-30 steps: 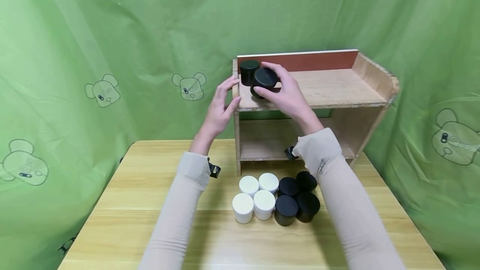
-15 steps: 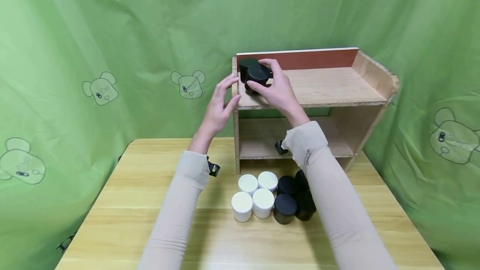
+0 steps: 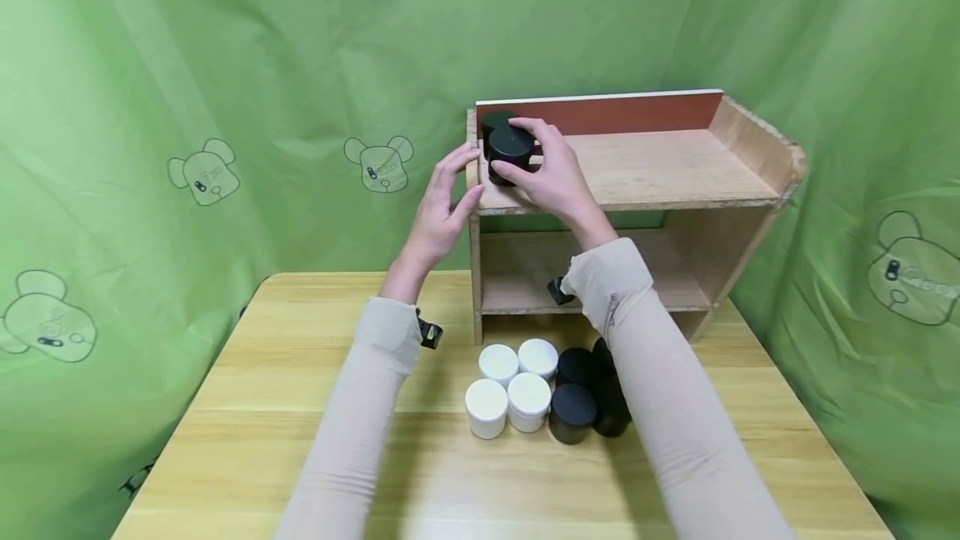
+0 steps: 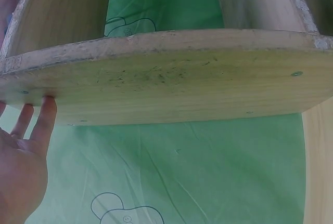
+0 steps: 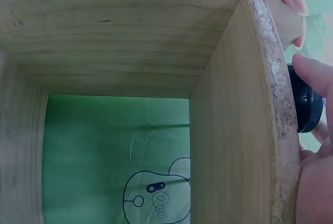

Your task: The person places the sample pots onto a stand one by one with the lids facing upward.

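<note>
My right hand (image 3: 558,177) holds a black lidded jar (image 3: 512,144) between thumb and fingers, upright at the left end of the shelf unit's top board (image 3: 637,169). A second black jar (image 3: 495,119) stands behind it, partly hidden. In the right wrist view, the held jar's ribbed black side (image 5: 307,102) shows beyond the board's edge. My left hand (image 3: 438,211) rests against the unit's left side panel (image 3: 474,257), fingers extended and thumb near the front edge. The left wrist view shows its fingertips (image 4: 48,104) touching the panel's outer face.
Several white lidded jars (image 3: 486,408) stand grouped on the wooden table (image 3: 300,407) before the unit. Several black jars (image 3: 573,413) stand beside them, partly behind the right sleeve (image 3: 675,390). A green curtain (image 3: 285,48) hangs behind.
My right hand has moved left with the black jar, bringing it in front of the jar at the back left corner. The left hand has stayed at the side panel.
</note>
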{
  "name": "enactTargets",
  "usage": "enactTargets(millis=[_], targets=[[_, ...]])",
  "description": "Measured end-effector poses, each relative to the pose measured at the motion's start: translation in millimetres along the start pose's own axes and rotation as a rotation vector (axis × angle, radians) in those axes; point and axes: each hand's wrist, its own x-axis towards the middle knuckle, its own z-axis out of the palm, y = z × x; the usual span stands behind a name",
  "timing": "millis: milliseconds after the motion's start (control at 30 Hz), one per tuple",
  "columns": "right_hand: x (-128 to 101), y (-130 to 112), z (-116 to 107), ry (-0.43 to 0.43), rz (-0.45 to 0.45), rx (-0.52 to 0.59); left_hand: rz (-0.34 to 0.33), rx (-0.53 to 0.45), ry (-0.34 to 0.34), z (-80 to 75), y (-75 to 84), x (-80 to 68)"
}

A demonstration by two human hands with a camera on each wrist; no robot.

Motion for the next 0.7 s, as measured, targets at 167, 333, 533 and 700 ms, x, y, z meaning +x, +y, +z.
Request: enactTargets(millis=[167,333,533,700], targets=[[0.7,-0.3,1.3,-0.01,0.013,-0.022,0.005,0.001,0.002,-0.3,0.2,-0.2],[-1.4,-1.0,0.9,-0.023,0.038,-0.04,0.007,-0.004,-0.002,0.4,1.4,-0.6],[-1.6,-2.4,-0.1,-0.045,0.035,-0.052,0.008,0.0,-0.001,0.4,1.6,-0.3],[-0.7,-2.8,-0.4,-0.067,0.029,-0.052,0.006,0.006,0.004,0.2,0.2,-0.3]])
